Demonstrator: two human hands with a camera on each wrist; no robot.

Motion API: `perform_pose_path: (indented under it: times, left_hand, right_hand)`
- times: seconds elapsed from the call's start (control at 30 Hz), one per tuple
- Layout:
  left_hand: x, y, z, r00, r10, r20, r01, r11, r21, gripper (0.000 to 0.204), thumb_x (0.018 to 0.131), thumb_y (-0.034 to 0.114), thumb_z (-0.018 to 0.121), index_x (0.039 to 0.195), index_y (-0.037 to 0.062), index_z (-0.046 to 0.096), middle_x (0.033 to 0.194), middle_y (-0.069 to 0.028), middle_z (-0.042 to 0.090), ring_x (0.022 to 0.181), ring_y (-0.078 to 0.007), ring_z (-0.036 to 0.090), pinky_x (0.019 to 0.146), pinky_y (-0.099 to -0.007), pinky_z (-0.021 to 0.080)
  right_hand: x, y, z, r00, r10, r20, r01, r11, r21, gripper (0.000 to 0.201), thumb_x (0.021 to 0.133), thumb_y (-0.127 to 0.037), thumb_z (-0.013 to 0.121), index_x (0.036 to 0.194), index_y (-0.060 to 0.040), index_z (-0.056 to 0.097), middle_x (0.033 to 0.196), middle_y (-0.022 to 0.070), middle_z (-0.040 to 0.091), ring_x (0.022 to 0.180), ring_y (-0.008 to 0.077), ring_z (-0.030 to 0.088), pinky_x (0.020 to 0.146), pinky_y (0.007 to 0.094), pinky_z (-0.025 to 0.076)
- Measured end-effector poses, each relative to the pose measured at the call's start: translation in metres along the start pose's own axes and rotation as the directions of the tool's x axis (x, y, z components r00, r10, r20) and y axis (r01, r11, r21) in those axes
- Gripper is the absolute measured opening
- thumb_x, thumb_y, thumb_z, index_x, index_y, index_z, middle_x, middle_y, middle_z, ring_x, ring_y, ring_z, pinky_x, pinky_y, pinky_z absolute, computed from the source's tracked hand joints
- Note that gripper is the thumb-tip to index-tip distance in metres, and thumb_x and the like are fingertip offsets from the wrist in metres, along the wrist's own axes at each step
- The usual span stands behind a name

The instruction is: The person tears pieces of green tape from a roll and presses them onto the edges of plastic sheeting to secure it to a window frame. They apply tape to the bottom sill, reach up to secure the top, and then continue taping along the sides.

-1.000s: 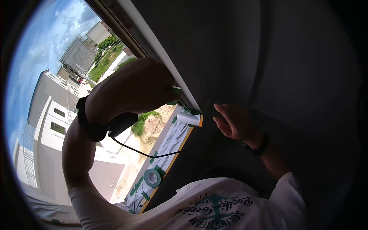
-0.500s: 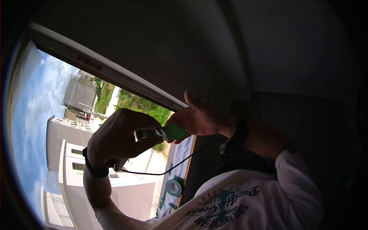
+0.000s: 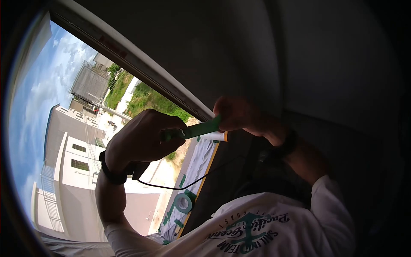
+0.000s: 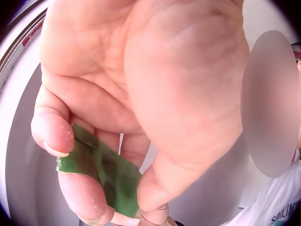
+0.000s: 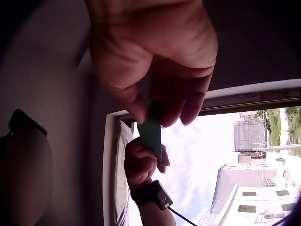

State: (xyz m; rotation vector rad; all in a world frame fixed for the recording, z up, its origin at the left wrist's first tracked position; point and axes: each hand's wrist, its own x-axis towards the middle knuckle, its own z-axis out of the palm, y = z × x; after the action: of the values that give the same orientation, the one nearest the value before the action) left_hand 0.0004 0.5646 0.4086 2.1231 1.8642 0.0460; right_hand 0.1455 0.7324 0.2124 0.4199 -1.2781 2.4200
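Observation:
A short strip of green tape [image 3: 199,129] stretches between my two hands in front of the window opening. My left hand [image 3: 147,136] pinches one end of it; in the left wrist view the tape [image 4: 106,172] runs between the thumb and the fingertips, bent over the fingers. At the other end, my right hand [image 3: 239,115] pinches the strip between thumb and fingers. The right wrist view has the green tape [image 5: 150,129] spanning from the right thumb down to the left hand [image 5: 142,162].
White sheeting [image 3: 200,160] covers the window sill, fixed with green tape pieces. A roll of green tape [image 3: 183,203] lies on it. The window frame [image 3: 141,66] slants above my hands. A black cable [image 3: 171,188] hangs from the left wrist.
My left hand came away from the window frame holding green tape. My right hand, apart from it earlier, reached in and now pinches the other end, with the strip drawn out between them.

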Motion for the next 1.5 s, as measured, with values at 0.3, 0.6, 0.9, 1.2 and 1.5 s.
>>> perform_pose_path:
  times: [0.3,0.6,0.9,1.2,1.5]
  left_hand:
    - [0.005,-0.015,0.013,0.995,0.059,-0.083,-0.06,0.998,-0.015,0.027,0.085,0.004,0.067,0.112,0.0023,0.07,0.087,-0.0152,0.073,0.071,-0.0273,0.072,0.066,-0.0356,0.058]
    - [0.012,-0.038,0.032,0.962,-0.029,-0.273,-0.034,0.975,-0.221,0.039,0.087,0.008,0.072,0.125,0.0062,0.065,0.102,-0.013,0.074,0.089,-0.0225,0.073,0.081,-0.0356,0.059]
    - [0.032,-0.064,0.026,0.926,-0.003,-0.379,-0.084,0.973,-0.215,0.033,0.089,0.015,0.072,0.122,0.0095,0.068,0.088,-0.0058,0.074,0.077,-0.011,0.07,0.071,-0.0296,0.056]
    - [0.04,-0.091,0.035,0.897,-0.214,-0.387,-0.107,0.744,-0.659,0.039,0.087,0.011,0.075,0.124,0.0042,0.066,0.089,-0.0058,0.073,0.08,-0.0094,0.069,0.072,-0.0246,0.056]
    - [0.032,-0.098,0.035,0.87,-0.24,-0.43,-0.171,0.673,-0.72,0.026,0.089,0.013,0.073,0.111,-0.0018,0.07,0.088,-0.0043,0.072,0.08,-0.0098,0.068,0.074,-0.0258,0.057]
  right_hand:
    - [0.001,-0.043,0.012,0.96,-0.041,-0.278,-0.079,0.91,-0.408,0.037,0.084,0.001,0.075,0.118,-0.0012,0.061,0.102,0.0067,0.069,0.096,0.014,0.068,0.085,0.0286,0.057]
    - [0.003,-0.099,0.051,0.928,-0.352,-0.121,-0.004,0.316,-0.949,0.027,0.082,-0.004,0.077,0.107,-0.0035,0.065,0.091,0.0076,0.073,0.087,0.0162,0.072,0.073,0.0278,0.057]
    - [0.034,-0.119,0.1,0.858,-0.313,0.407,0.261,-0.416,-0.871,0.018,0.081,-0.001,0.072,0.094,-0.0038,0.06,0.068,0.0097,0.061,0.061,0.027,0.064,0.054,0.0371,0.051]
    - [0.06,-0.114,0.122,0.838,-0.13,0.53,0.337,-0.639,-0.691,0.01,0.084,-0.001,0.065,0.092,-0.0026,0.058,0.061,0.0096,0.054,0.056,0.0266,0.06,0.052,0.0382,0.05]
    - [0.101,-0.157,0.137,0.929,-0.165,0.331,0.241,-0.411,-0.879,0.019,0.082,-0.002,0.074,0.097,0.0011,0.062,0.08,0.0149,0.071,0.072,0.0279,0.072,0.063,0.0333,0.055]
